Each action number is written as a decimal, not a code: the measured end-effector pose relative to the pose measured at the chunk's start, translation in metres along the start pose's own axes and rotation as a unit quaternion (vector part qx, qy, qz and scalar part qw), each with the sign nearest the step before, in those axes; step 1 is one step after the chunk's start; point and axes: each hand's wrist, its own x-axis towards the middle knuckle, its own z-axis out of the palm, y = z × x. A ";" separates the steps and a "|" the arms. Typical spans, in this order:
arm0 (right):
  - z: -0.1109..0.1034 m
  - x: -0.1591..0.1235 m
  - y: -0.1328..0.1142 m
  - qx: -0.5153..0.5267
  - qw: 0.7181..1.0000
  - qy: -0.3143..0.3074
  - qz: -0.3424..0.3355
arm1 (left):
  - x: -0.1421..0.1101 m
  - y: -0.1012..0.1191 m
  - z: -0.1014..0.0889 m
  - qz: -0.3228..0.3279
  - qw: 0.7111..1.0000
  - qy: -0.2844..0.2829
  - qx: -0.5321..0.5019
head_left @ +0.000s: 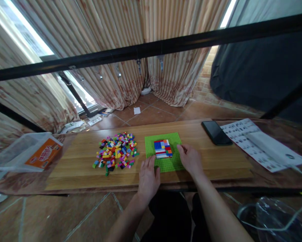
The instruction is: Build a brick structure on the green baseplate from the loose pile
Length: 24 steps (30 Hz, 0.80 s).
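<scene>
On the wooden board, a bright green studded baseplate [175, 164] lies before me. Near its middle sits a flat block of toy bricks [163, 149] in blue, red, white, orange and yellow. My left hand [149, 175] rests at the plate's lower left, fingers stretched out and thumb apart, fingertips close to the block's lower left corner. Over the plate's right edge, my right hand [190, 158] has its fingers curled and pinched together; what they hold, if anything, is hidden. Left of the plate spreads a pile of loose multicoloured toy bricks [117, 149].
A dark phone [216, 132] lies to the right, beside a printed sheet [260, 144] with a cable across its edge. A clear plastic bin [13, 151] with an orange label stands at the far left. A black metal bar [130, 52] crosses above the board.
</scene>
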 end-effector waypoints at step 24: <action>0.001 -0.006 0.039 0.213 0.973 0.085 -0.012 | -0.183 -0.111 -0.072 -0.082 0.994 0.060 -0.041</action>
